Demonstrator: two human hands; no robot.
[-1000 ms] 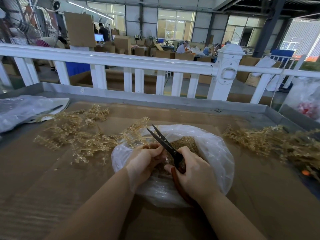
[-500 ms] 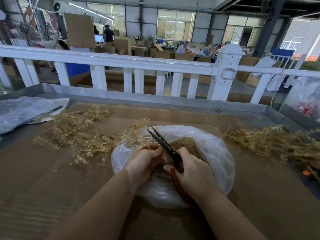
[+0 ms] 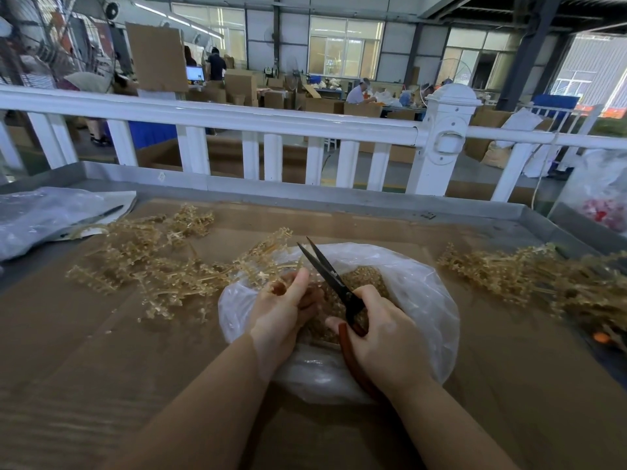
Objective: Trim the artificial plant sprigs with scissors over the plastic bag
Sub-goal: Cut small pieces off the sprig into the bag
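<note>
Head view looks down on your two hands working over the clear plastic bag (image 3: 417, 293), which sits open on the brown cardboard-covered table (image 3: 84, 351) and serves as the landmark. Far to the left of the bag, at the table's edge, lies a crumpled clear plastic sheet (image 3: 37, 215). Between that sheet and the bag spreads a loose pile of tan artificial sprigs (image 3: 149, 256), its nearest stems reaching the bag's left rim. Over the bag's left half, your left hand (image 3: 281, 317) has its fingers curled around a sprig (image 3: 268, 262) whose tip sticks up and away past the bag's far left edge; the thumb lies straight along the top. Inside the bag, beneath both hands, sits a heap of small tan trimmings (image 3: 359, 283). Over the bag's middle, your right hand (image 3: 386, 337) grips the reddish-brown handles of the scissors (image 3: 325, 273), fingers wrapped round them; the dark blades stand parted in a narrow V, pointing away from you just above the held sprig. Right of the bag, well apart from it, a second bundle of tan sprigs (image 3: 529, 276) lies on the table. Beyond the bag, a white railing (image 3: 237, 117) runs along the table's far side.
</note>
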